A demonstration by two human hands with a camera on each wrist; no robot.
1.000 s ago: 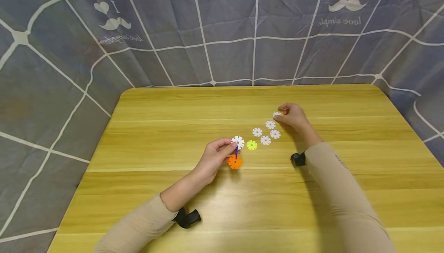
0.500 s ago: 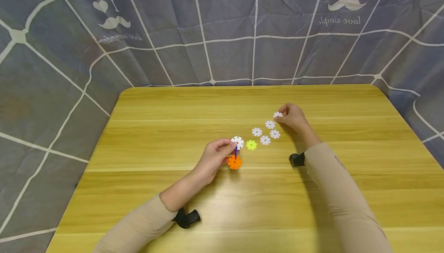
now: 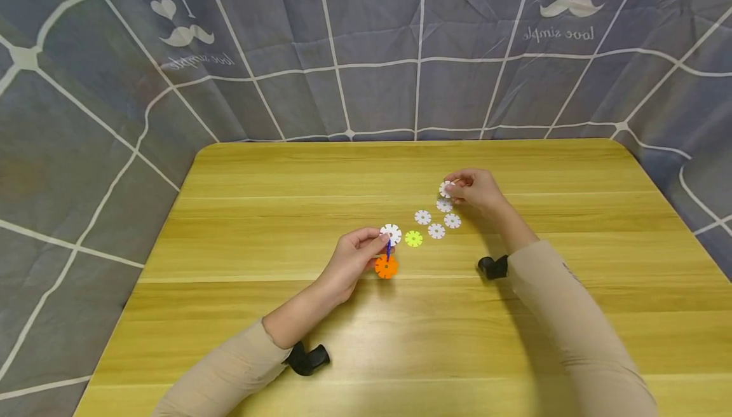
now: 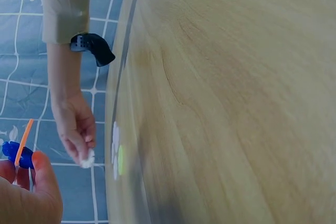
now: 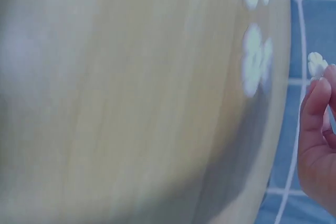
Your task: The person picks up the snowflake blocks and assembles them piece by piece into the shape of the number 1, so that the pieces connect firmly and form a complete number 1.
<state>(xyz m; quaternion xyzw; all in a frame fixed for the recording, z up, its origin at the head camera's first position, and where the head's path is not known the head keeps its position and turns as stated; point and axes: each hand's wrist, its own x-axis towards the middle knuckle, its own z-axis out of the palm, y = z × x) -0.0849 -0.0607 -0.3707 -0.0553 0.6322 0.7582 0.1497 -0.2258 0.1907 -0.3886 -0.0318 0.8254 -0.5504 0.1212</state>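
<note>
My left hand (image 3: 351, 264) pinches a joined piece made of slotted discs: a white notched disc (image 3: 393, 231) on top, a blue disc (image 3: 389, 250) seen edge-on, and an orange disc (image 3: 386, 267) below. In the left wrist view the blue disc (image 4: 25, 160) and the orange disc (image 4: 24, 142) cross each other above the thumb. Farther back to the right, my right hand (image 3: 479, 189) holds a single white notched disc (image 3: 444, 189) between thumb and fingers, raised off the table; the right wrist view has this white disc (image 5: 316, 65) at the fingertips.
Between the hands lie several white discs (image 3: 436, 231) flat on the wooden table (image 3: 286, 213), along with one yellow-green disc (image 3: 413, 238). A grey patterned cloth (image 3: 377, 99) hangs behind the table. Black wrist mounts (image 3: 309, 360) sit at both sleeves.
My right hand has lifted its white disc and moved slightly left, over the rearmost white disc on the table. The left hand and its joined discs have stayed nearly still.
</note>
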